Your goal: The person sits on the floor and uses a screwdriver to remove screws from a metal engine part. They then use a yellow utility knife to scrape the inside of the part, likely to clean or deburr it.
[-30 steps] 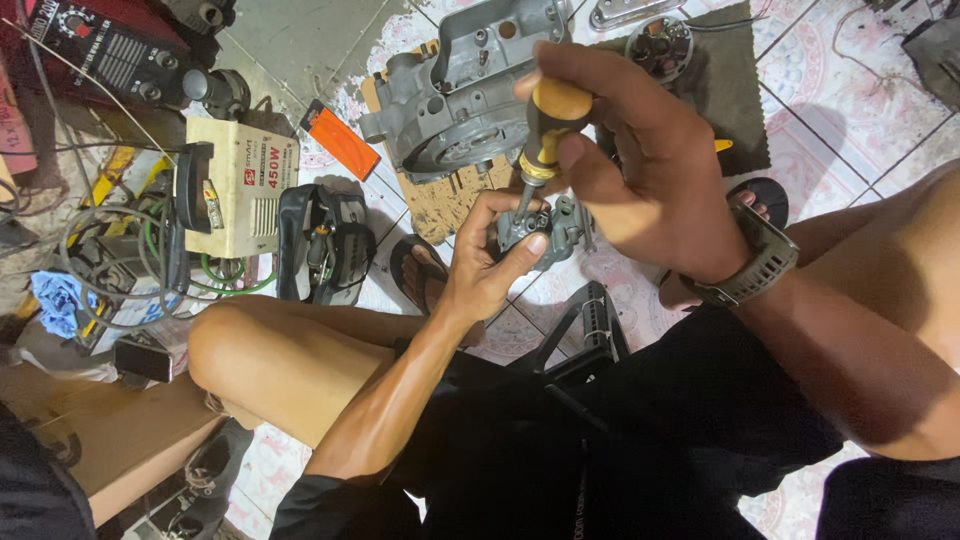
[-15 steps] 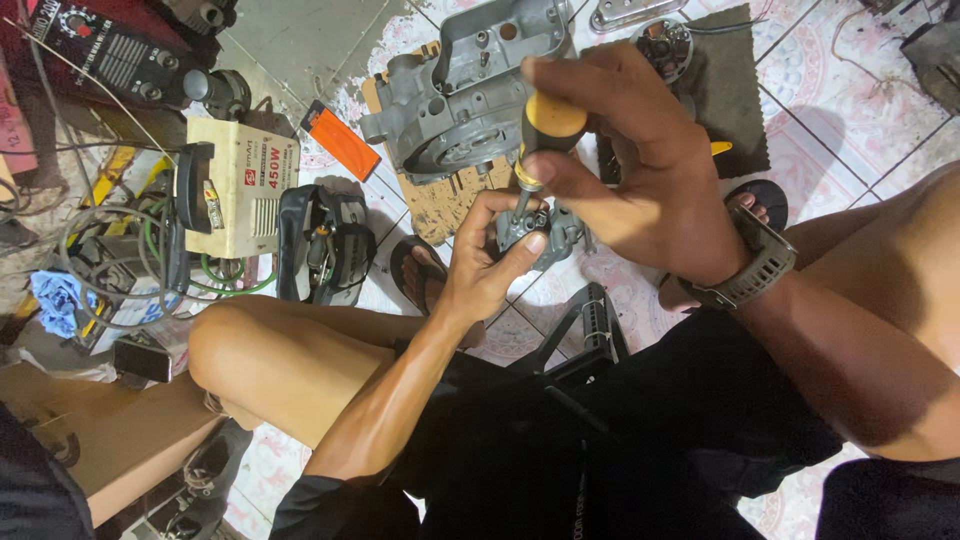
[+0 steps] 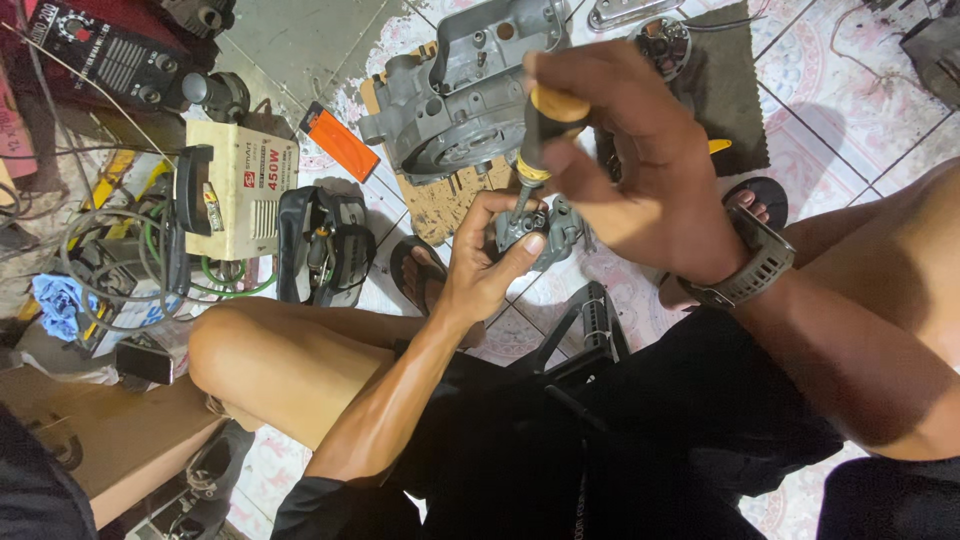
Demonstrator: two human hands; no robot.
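Observation:
My left hand (image 3: 488, 262) grips a small grey metal engine part (image 3: 545, 232), like a carburettor, above my knees. My right hand (image 3: 630, 170) is closed round a screwdriver (image 3: 535, 140) with a yellow and black handle; its shaft points down into the top of the part. A grey watch (image 3: 752, 268) sits on my right wrist. The screwdriver tip is hidden inside the part and behind my left fingers.
A large grey engine casing (image 3: 460, 85) lies on cardboard on the tiled floor ahead. To the left stand a cream box-shaped welding machine (image 3: 235, 185), a black power tool (image 3: 325, 245), an orange flat piece (image 3: 342, 142) and tangled cables (image 3: 90, 250). A dark mat (image 3: 725, 95) lies at right.
My right hand has shifted slightly on the screwdriver handle, as if turning it. My left hand keeps the metal part in nearly the same place.

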